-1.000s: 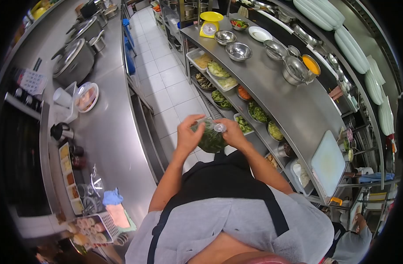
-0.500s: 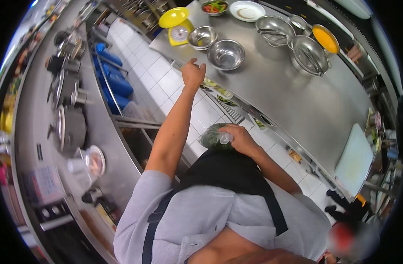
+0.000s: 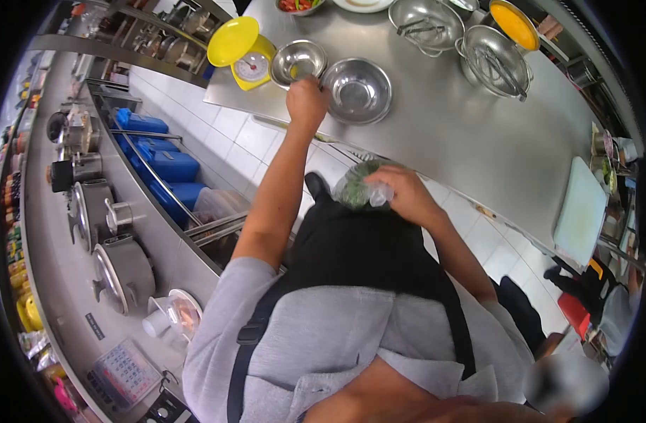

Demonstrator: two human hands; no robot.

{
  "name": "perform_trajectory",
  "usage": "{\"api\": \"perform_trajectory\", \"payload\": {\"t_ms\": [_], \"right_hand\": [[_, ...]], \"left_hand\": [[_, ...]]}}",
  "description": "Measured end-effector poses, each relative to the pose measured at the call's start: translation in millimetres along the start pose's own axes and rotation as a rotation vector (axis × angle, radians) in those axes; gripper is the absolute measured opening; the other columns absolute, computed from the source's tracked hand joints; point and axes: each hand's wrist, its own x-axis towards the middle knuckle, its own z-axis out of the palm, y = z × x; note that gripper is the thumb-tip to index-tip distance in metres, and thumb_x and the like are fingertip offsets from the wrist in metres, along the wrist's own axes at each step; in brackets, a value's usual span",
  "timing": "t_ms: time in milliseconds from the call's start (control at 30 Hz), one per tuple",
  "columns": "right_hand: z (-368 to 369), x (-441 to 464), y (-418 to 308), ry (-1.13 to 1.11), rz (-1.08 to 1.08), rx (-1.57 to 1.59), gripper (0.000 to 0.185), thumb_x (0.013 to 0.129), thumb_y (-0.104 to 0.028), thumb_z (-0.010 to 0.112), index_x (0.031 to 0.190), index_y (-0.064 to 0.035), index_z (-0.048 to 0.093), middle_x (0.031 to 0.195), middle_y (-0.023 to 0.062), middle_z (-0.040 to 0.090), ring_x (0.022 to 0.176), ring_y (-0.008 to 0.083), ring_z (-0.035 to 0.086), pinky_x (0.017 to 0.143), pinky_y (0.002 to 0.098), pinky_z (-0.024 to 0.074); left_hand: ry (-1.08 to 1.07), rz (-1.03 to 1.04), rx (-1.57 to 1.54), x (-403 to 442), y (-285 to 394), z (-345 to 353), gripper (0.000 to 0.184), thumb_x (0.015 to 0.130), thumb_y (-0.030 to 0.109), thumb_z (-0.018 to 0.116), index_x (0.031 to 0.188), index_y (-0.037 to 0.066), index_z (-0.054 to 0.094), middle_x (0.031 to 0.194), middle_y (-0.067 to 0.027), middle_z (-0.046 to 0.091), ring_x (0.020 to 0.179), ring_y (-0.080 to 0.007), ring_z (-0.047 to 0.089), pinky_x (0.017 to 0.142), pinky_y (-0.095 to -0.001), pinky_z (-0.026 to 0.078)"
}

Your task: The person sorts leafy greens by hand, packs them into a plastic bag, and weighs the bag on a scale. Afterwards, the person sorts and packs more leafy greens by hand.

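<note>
My left hand [image 3: 307, 104], no longer short of the small steel bowl [image 3: 298, 56], curls at its near rim, within grasp; whether it holds, I cannot tell. My right hand [image 3: 405, 192] clenches the bag of greens [image 3: 355, 185], nearer me than the bowl.

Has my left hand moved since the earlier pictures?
Yes: your left hand has moved forward from the bag, past the counter's edge, to the small metal bowl.
</note>
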Motion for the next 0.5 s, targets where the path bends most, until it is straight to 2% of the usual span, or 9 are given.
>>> {"api": "perform_trajectory", "payload": {"t_ms": [133,267,367,400,500], "right_hand": [[9.8,22.1,-26.4,0.037,0.084,-0.050,0.033,0.075,0.008,0.062,0.105,-0.0021,0.069,0.102,0.0171,0.070,0.100,0.0387,0.066,0.089,0.0433,0.0514],[18.0,39.6,-62.4,0.126,0.162,-0.091,0.041,0.072,0.013,0.058,0.109,-0.0013,0.069,0.105,0.0171,0.071,0.102,0.0382,0.066,0.090,0.0412,0.0512],[24.9,54.9,-81.8,0.209,0.201,-0.109,0.046,0.069,0.016,0.056,0.110,-0.0015,0.070,0.104,0.0164,0.071,0.101,0.0375,0.068,0.089,0.0384,0.0518],[27.5,60.9,-88.3,0.237,0.206,-0.130,0.047,0.069,0.016,0.057,0.110,-0.0015,0.070,0.103,0.0161,0.072,0.099,0.0364,0.068,0.088,0.0373,0.0520],[31.8,73.9,-107.0,0.347,0.236,-0.172,0.048,0.068,0.017,0.057,0.110,-0.0016,0.071,0.101,0.0150,0.072,0.096,0.0332,0.070,0.086,0.0345,0.0524]], "left_hand": [[-0.072,0.074,-0.079,9.2,-12.1,3.8,0.019,0.076,0.015,0.074,0.083,-0.002,0.069,0.075,-0.0252,0.069,0.074,-0.0418,0.070,0.072,-0.0492,0.056],[-0.169,0.099,-0.433,26.4,-9.4,-26.6,0.017,0.080,0.011,0.071,0.081,-0.001,0.060,0.073,-0.0241,0.067,0.071,-0.0404,0.069,0.069,-0.0466,0.054],[-0.140,-0.002,-0.680,49.5,-39.8,-52.2,0.018,0.080,0.012,0.072,0.080,-0.001,0.059,0.072,-0.0226,0.066,0.073,-0.0388,0.070,0.068,-0.0447,0.054],[-0.059,0.018,-0.781,61.3,-58.0,-61.6,0.018,0.083,0.011,0.071,0.082,-0.001,0.057,0.068,-0.0183,0.065,0.066,-0.0329,0.071,0.060,-0.0405,0.054],[0.052,-0.072,-0.847,93.7,-110.1,-125.0,0.018,0.085,0.009,0.070,0.084,-0.002,0.056,0.068,-0.0161,0.065,0.056,-0.0252,0.070,0.052,-0.0364,0.053]]}}
